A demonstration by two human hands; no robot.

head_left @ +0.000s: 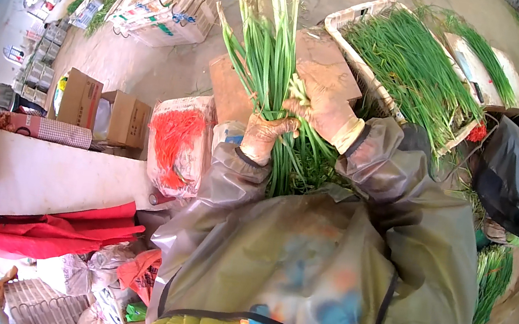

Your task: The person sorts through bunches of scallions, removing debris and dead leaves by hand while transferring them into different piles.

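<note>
A bunch of chives [268, 62] stands upright before me, pale stem ends up and green leaves hanging toward my lap. My left hand [265, 137] is wrapped round its lower part. Close beside it, my right hand [323, 110] is closed at the bunch's right side, with short pale stem ends [298, 91] showing at its fingers. Both hands look covered by thin, soiled gloves. Behind the bunch lies a brown board [328, 71]. To the left of my left hand, red ties [174, 142] are spread over a pale wrapped block [206, 136].
At the right, a white crate [333, 23] holds many loose chives [410, 70]. Beyond it, more greens lie on a pale board [513, 80], near a person in dark clothing [507, 181]. Stacked white crates [169, 5], cardboard boxes [127, 117] and a white tabletop [66, 182] are at the left.
</note>
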